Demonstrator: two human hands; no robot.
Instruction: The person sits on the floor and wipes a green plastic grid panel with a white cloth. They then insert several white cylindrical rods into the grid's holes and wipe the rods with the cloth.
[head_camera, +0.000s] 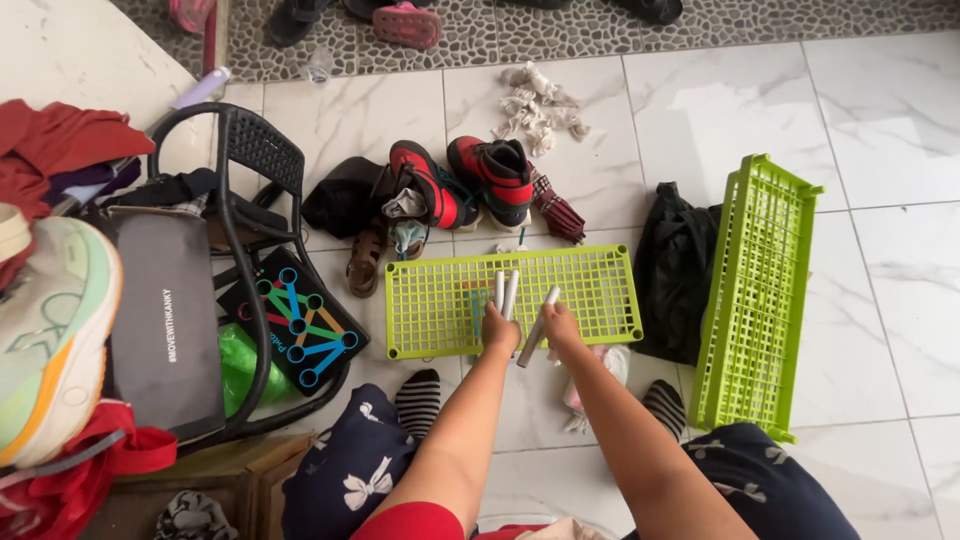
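1. Head view: left hand (499, 329) clenches two grey tubes (506, 291), upright over the flat green shelf panel (590, 290) on the floor.
2. Right hand (560, 324) grasps one tilted grey tube (537, 328) beside it.

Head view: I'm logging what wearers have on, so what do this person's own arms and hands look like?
Both arms are bare from hand to upper arm. The left hand and right hand show no gloves, and no rings, watch or bracelet can be made out. A red sleeve edge shows at the left upper arm.
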